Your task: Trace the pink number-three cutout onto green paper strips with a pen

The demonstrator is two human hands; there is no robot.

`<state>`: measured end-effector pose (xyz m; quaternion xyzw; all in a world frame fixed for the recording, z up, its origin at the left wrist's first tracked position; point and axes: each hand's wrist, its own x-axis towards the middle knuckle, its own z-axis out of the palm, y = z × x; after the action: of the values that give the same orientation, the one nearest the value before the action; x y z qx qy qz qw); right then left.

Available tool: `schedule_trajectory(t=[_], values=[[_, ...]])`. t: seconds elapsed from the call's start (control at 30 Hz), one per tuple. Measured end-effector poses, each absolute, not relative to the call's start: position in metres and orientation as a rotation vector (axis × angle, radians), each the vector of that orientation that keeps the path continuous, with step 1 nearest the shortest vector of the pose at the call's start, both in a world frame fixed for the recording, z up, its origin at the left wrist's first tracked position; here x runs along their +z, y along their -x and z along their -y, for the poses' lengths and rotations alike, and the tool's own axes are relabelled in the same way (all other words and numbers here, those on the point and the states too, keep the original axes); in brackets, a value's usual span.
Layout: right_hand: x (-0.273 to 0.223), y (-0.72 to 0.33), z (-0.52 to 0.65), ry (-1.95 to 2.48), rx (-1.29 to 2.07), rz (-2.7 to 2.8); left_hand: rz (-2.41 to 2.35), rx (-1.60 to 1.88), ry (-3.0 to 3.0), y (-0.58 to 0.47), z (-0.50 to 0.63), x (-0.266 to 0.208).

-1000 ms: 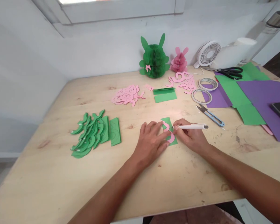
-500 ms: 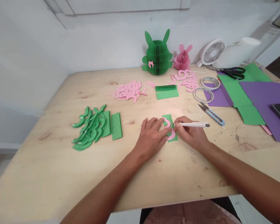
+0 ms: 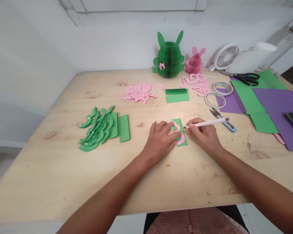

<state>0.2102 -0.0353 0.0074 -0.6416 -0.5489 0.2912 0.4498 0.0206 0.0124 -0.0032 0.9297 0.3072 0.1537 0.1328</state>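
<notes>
My left hand (image 3: 160, 139) lies with its fingers spread, fingertips pressing a curved pink paper cutout (image 3: 181, 139) onto a small green paper rectangle (image 3: 183, 126). A white pen (image 3: 207, 123) with a dark tip and dark end is pinched in my right hand (image 3: 204, 135). Its tip is just above or at the right edge of the green rectangle; I cannot tell if it touches. Part of the pink cutout is hidden under the left fingers. To the left lie a pile of green paper cutouts (image 3: 95, 130) and a green card with drawn curves (image 3: 124, 128).
Behind are pink paper scraps (image 3: 136, 92), folded green strips (image 3: 177, 97), a green paper rabbit (image 3: 170, 60) and a pink one (image 3: 194, 61). Tape rolls (image 3: 215, 100), thread snips (image 3: 223, 120), black-handled scissors (image 3: 246, 78), purple sheets (image 3: 278, 107) and a fan (image 3: 226, 57) are right.
My right hand has drawn the pen slightly away from the pink cutout's edge, and the pen's back end tilts up more. The left hand stays on the paper. The view has shifted a little.
</notes>
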Motion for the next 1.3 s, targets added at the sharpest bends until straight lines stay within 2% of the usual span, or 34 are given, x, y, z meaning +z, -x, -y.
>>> schedule_trajectory(t=[0.4,0.6,0.87,1.3], values=[[0.026,-0.207,0.042,1.632,1.063,0.988,-0.892,0.423,-2.681,-0.021,-0.013,-0.002],[0.023,-0.202,0.063,1.656,0.996,0.979,-0.889,0.443,-2.668,-0.022,-0.013,-0.002],[0.019,-0.190,0.069,1.638,0.807,1.277,-0.891,0.465,-2.677,-0.022,-0.013,-0.003],[0.014,-0.191,0.071,1.648,0.758,1.472,-0.878,0.506,-2.703,-0.022,-0.014,-0.004]])
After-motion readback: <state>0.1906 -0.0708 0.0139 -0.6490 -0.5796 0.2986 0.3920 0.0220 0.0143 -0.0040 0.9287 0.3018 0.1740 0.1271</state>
